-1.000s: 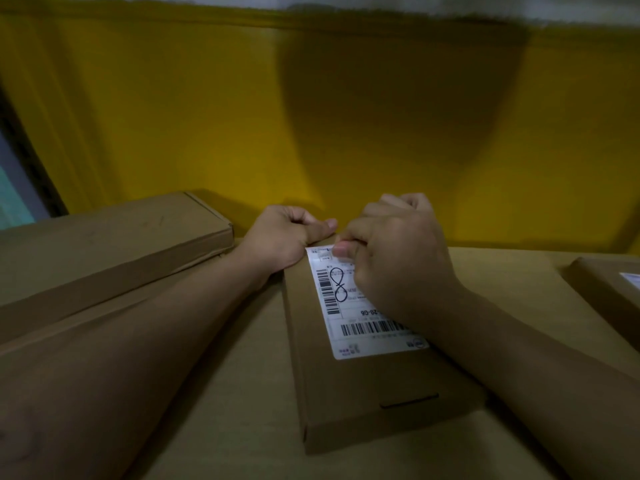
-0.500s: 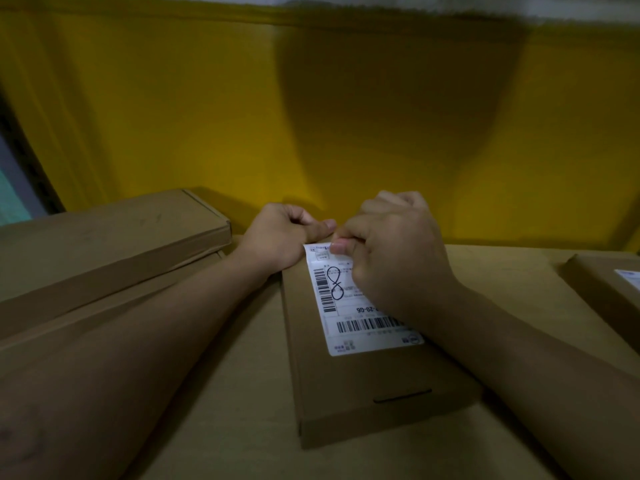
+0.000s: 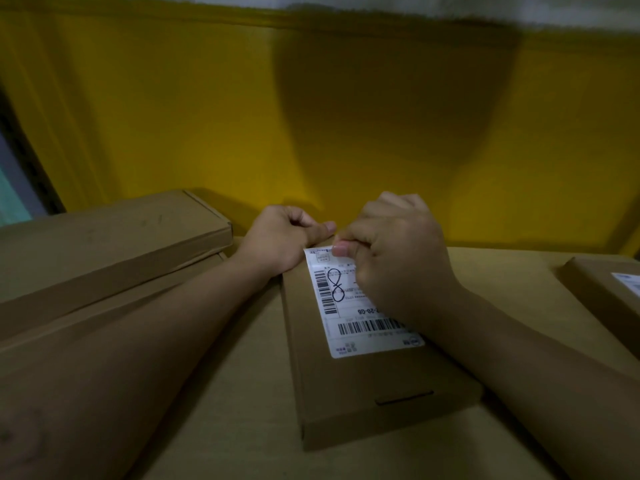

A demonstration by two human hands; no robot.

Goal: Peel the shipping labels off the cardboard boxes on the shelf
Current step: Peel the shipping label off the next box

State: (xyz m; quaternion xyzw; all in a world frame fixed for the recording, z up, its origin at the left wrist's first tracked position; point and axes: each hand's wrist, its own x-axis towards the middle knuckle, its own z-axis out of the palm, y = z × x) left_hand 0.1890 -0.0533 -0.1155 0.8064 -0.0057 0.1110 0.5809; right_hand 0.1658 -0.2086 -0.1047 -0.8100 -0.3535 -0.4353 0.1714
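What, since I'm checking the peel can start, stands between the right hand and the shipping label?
Nothing visible: the right hand pinches the shipping label at its far edge; the left hand holds the cardboard box.

A flat oblong brown cardboard box (image 3: 374, 403) lies lengthwise on a wide cardboard surface (image 3: 242, 427), with its tuck slot at the near end. A white rectangular shipping label (image 3: 349, 327), with printed barcodes and a handwritten black 8, is stuck flat along the box's top face.

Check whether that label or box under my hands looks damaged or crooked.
Nothing stands out: the white shipping label lies whole and square on the flat brown cardboard box; right hand pinches its far edge, left hand grips the box.
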